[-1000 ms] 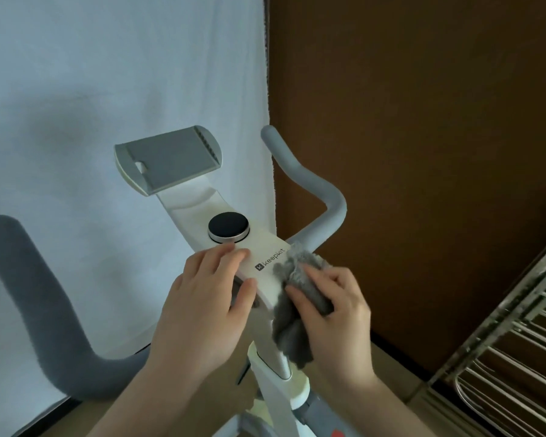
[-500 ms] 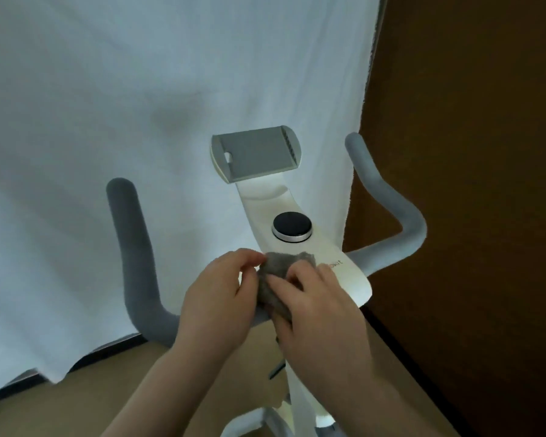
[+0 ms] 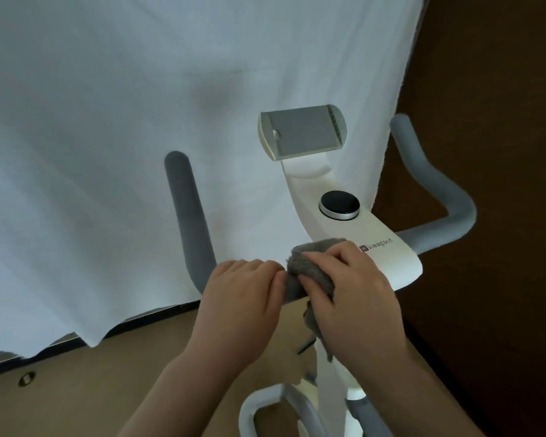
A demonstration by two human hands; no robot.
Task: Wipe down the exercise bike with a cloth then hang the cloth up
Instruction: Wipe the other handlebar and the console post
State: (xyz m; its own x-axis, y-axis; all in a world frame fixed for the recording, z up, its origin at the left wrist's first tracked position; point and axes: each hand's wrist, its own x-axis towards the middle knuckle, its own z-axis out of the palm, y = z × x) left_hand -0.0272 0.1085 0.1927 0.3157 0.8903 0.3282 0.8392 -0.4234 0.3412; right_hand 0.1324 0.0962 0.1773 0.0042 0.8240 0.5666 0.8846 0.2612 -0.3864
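— So, where is the cloth (image 3: 309, 266) right now?

— Low and a little right of the frame's centre, bunched up grey on the near end of the exercise bike (image 3: 388, 247)'s white console, where the left handlebar (image 3: 188, 216) meets it. A loose tail of it hangs down below the bar.

— Which hand has it?

— The right hand (image 3: 353, 294). Its fingers are curled over the wad and press it down on the bar and console edge; the thumb side is hidden under the cloth, so I cannot tell how it closes underneath.

— And the other hand?

— The left hand (image 3: 243, 298) sits just to the left of the cloth, fingers bent over the grey bar, with the fingertips touching the cloth's edge. Whether they pinch the fabric or only grip the bar, I cannot tell.

— What else of the bike shows?

— A black round knob (image 3: 339, 205) with a silver ring, right of centre on the console, just above the cloth. A logo reading "keepkit" lies beside the right hand. Higher up, a grey tablet holder (image 3: 303, 135) tilts toward the camera. The right handlebar (image 3: 438, 197) curves up at the right side of the frame.

— Background?

— A white sheet (image 3: 108, 121) fills the upper left, a dark brown wall (image 3: 501, 89) the right edge, and tan floor (image 3: 76, 389) the lower left.
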